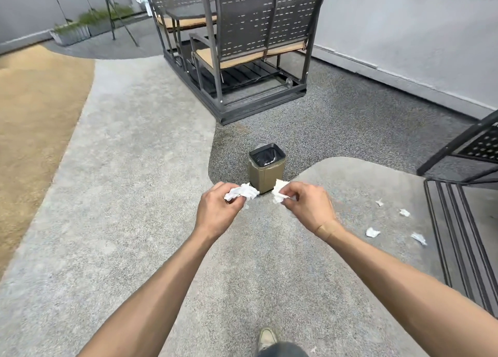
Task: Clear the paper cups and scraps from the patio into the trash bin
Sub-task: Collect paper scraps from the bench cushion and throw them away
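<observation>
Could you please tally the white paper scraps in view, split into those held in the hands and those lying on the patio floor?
Scraps held: 2, one in the left hand, one in the right hand
Scraps on the floor at right: 4
Total: 6

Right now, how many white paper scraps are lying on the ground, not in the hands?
5. Four crumpled white paper scraps lie right of the hands. One tiny scrap lies beside the shoe. Others may be hidden outside the view.
</observation>
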{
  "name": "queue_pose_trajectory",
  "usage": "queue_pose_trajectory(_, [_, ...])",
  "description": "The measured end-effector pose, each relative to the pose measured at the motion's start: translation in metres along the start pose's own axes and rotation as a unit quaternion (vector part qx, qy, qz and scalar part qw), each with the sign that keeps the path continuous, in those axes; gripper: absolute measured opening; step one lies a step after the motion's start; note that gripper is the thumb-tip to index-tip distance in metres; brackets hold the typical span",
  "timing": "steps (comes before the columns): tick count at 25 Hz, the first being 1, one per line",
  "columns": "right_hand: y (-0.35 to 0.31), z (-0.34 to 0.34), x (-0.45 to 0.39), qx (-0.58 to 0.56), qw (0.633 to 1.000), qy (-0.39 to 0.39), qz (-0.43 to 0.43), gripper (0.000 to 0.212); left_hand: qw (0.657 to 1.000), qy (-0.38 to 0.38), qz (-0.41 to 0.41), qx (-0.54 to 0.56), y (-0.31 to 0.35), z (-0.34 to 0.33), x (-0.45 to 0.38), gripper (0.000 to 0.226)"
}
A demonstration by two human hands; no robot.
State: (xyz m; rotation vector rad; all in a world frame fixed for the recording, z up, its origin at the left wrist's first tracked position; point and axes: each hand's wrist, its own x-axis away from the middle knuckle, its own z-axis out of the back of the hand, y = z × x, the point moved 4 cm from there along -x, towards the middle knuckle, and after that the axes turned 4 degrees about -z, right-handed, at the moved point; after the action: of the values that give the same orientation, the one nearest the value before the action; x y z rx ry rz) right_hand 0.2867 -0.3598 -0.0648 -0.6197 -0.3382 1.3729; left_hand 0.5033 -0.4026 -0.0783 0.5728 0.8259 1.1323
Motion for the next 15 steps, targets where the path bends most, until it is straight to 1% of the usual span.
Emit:
queue_pose_trajectory(3, [0.003, 0.0, -0.062, -0.004, 1.0, -0.003, 0.008, 0.01, 1.0, 0.003, 0.004, 0.005, -0.005, -0.008, -0.058, 0.016])
queue_pose_trajectory(7, [0.007, -0.007, -0.14, 0.006, 1.0, 0.003, 0.003, 0.016, 1.0, -0.003, 0.01, 0.006, -0.026, -0.017, -0.131, 0.017])
queue_pose_trajectory(13, [0.017, -0.04, -0.26, 0.003, 0.999, 0.02, -0.024, 0.023, 1.0, -0.009, -0.002, 0.008, -0.075, -0.025, -0.26, 0.016])
queue_pose_trajectory(15, [0.013, -0.052, -0.303, -0.002, 0.999, 0.027, -0.033, 0.025, 1.0, -0.021, 0.0, 0.01, -0.091, -0.026, -0.307, 0.016])
